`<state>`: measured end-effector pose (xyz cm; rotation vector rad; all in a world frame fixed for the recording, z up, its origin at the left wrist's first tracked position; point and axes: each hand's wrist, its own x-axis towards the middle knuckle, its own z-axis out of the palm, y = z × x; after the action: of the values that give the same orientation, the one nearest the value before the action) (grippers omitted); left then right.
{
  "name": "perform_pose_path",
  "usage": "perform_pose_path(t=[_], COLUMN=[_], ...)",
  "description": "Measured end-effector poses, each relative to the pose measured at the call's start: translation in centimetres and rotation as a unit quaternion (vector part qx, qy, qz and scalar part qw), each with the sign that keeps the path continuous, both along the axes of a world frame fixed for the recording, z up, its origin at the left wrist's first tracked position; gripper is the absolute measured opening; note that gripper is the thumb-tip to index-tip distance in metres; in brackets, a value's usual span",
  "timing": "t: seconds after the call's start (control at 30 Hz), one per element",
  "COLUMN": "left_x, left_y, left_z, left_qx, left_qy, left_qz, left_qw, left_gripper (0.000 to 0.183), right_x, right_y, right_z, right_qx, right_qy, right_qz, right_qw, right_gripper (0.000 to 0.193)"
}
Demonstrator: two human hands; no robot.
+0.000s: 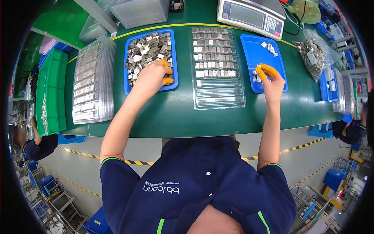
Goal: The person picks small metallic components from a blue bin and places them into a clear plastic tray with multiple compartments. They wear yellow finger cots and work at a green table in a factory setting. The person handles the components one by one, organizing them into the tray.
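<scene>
My left hand reaches over a blue tray heaped with small grey and silvery metal connector parts. Orange finger cots cover its fingertips, and thumb and fingers stand apart at the pile's right side. Over the second blue tray, my right hand pinches a small metal part between cot-covered fingertips. A few loose pieces lie in that tray. Between the hands rests a clear plastic blister tray, with rows of metal parts in its far portion and one piece starting the row below.
A stack of filled clear trays and a green bin stand left. Behind are empty clear trays and a weighing scale. A bag of parts lies at right. Other people work at both sides.
</scene>
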<state>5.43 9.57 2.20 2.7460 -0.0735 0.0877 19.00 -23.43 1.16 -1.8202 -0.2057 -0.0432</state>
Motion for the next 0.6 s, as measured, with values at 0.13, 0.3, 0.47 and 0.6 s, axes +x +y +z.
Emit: perform_pose_path(t=[0.13,0.3,0.47,0.6], left_x=[0.2,-0.3,-0.4,-0.4], left_y=[0.5,0.0,0.7,0.5], left_z=[0.1,0.0,-2.1,-2.2], left_qx=[0.019,0.144,0.168,0.154], left_qy=[0.004,-0.074,-0.163,-0.116], left_qz=[-0.024,-0.103,-0.111,-0.047], left_qw=[1.000,0.981,0.966,0.980], left_gripper=[0.018,0.015,0.011,0.012], right_x=[-0.4,-1.5,-3.2,-4.8], right_y=[-0.1,0.3,1.2,2.6], right_z=[-0.2,-0.2,0.5,0.7], right_qx=[0.006,0.038,0.123,0.122], right_qy=[0.010,0.027,0.055,0.078], right_qz=[0.008,0.023,0.055,0.082], right_qw=[1.000,0.999,0.989,0.986], right_gripper=[0.021,0.022,0.023,0.023])
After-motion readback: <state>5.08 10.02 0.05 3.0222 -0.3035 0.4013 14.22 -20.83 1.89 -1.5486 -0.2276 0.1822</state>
